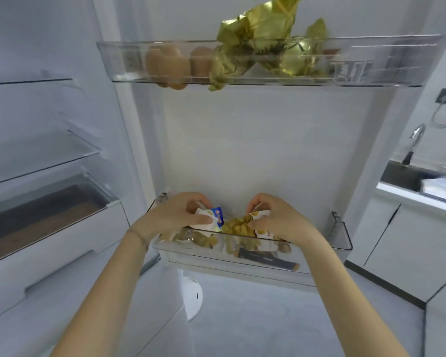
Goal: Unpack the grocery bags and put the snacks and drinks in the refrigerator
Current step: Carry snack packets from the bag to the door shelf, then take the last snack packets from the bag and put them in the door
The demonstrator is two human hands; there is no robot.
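The refrigerator stands open and both my hands are over the lower clear door bin (341, 234). My left hand (175, 215) pinches a white and blue snack packet (215, 217) at the bin's left side. My right hand (278, 217) grips a white snack packet (262, 215) with yellow print at the bin's middle. Between the hands lies a crumpled gold wrapper (236, 225). More packets, one dark with lettering (265, 260), lie in the bin below my hands.
The upper door bin (397, 63) holds brown eggs (165, 63) and crumpled gold foil bags (263, 45). Glass shelves (36, 161) and a drawer (49, 228) are inside the fridge at left. A counter with sink and tap (415, 145) stands at right.
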